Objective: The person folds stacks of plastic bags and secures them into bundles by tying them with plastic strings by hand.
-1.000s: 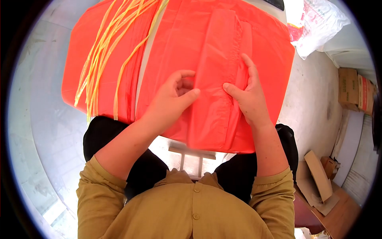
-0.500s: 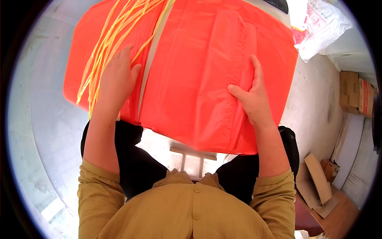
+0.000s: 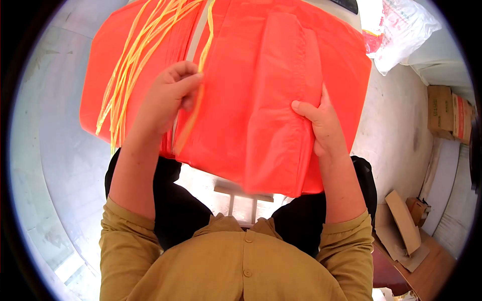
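Thin red sheeting (image 3: 226, 125), plastic or cloth, lies in layers in front of me. A folded strip with a puckered seam (image 3: 281, 110) runs along its right part. My right hand (image 3: 324, 123) grips this fold's right edge, thumb on top and the other fingers mostly hidden beneath. My left hand (image 3: 175, 95) pinches one yellow plastic string (image 3: 208, 37) between thumb and fingers; its blurred lower end hangs over the red sheeting. Several more yellow strings (image 3: 125, 75) lie loosely over the red stack at the left, close to my left hand.
A white plastic bag (image 3: 406, 35) is at the upper right, beside a dark object (image 3: 346, 5). Cardboard boxes (image 3: 442, 113) stand by the right wall. Flattened cardboard (image 3: 401, 226) lies on a brown surface at the lower right. A stool-like frame (image 3: 243, 193) shows between my knees.
My left hand has lifted off the bundle of strings and moved right with one string pinched in it. My right hand has shifted slightly lower, closing on the red fold.
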Available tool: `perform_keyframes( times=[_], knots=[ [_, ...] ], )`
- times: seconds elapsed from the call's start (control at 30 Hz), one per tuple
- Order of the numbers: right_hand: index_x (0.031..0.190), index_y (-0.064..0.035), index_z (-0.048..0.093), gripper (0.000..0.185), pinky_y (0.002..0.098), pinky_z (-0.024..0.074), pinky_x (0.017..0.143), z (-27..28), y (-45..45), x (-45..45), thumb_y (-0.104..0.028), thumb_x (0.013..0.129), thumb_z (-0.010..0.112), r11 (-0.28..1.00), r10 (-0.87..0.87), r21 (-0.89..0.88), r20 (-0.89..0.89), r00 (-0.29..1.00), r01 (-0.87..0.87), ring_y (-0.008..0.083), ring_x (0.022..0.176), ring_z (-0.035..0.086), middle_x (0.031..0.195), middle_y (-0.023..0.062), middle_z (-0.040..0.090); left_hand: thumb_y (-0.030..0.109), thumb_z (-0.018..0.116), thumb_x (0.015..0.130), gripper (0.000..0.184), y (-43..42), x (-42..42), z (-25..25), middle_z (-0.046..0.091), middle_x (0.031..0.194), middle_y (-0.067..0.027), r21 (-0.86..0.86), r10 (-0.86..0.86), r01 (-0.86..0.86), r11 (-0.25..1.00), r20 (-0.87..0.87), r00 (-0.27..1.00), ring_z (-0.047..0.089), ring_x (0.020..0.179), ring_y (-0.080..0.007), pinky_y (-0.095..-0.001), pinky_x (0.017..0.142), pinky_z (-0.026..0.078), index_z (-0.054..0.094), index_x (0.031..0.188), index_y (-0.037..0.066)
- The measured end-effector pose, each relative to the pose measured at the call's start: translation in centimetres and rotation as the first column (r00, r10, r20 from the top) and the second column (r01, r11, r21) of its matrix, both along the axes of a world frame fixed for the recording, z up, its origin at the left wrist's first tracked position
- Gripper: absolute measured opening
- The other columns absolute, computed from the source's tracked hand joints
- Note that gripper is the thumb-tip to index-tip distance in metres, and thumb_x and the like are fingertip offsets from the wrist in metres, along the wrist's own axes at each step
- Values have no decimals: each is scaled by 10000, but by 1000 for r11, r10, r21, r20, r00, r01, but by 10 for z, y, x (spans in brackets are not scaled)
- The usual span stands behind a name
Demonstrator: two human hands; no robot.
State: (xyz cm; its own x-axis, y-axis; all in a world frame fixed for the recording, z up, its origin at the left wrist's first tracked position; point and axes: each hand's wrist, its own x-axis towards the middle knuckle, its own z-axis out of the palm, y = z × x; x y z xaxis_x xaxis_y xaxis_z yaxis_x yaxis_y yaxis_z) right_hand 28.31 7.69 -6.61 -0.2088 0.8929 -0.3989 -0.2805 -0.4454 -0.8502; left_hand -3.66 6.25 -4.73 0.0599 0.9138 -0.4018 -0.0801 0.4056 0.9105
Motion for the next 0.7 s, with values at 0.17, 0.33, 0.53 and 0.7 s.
perform_keyframes(
  times=[0.17, 0.33, 0.53, 0.7],
  knots=[
    [1479, -2, 463, 640, 392, 557, 1039, 1, -1, 2, -26, 906, 748, 991, 25, -124, -235, 972, -55, 237, 1214, 658, 1367, 126, 640, 157, 628, 1044, 166, -3, 57, -15, 739, 1050, -39, -126, -48, 81, 989, 249, 967, 697, 856, -115, -265, 763, 572, 663, 1177, 64],
    [1484, 24, 468, 599, 394, 583, 1034, 5, -5, 3, -48, 943, 716, 983, 99, -122, -297, 950, -141, 246, 1216, 678, 1398, 157, 638, 213, 602, 1066, 307, -10, 103, -3, 734, 1238, -95, -284, 140, -20, 959, 409, 902, 718, 1088, -190, -359, 962, 588, 655, 1303, 25],
    [1467, 20, 485, 553, 374, 553, 1038, 6, -10, 3, -79, 970, 705, 989, 128, -65, -101, 987, -135, 217, 1214, 656, 1344, 126, 656, 248, 558, 1090, 362, -7, 104, -22, 693, 1296, -143, -380, 296, -88, 921, 534, 792, 679, 1184, -223, -390, 1001, 578, 611, 1319, -26],
    [1458, 40, 499, 486, 350, 547, 1018, -9, -7, 8, -109, 1027, 670, 961, 208, 136, 229, 951, -242, 186, 1168, 667, 1308, 104, 673, 199, 634, 1064, 460, -17, 113, -10, 630, 1403, -164, -227, 170, -98, 969, 323, 931, 657, 1244, -243, -400, 1057, 561, 503, 1436, -36]
  ],
)
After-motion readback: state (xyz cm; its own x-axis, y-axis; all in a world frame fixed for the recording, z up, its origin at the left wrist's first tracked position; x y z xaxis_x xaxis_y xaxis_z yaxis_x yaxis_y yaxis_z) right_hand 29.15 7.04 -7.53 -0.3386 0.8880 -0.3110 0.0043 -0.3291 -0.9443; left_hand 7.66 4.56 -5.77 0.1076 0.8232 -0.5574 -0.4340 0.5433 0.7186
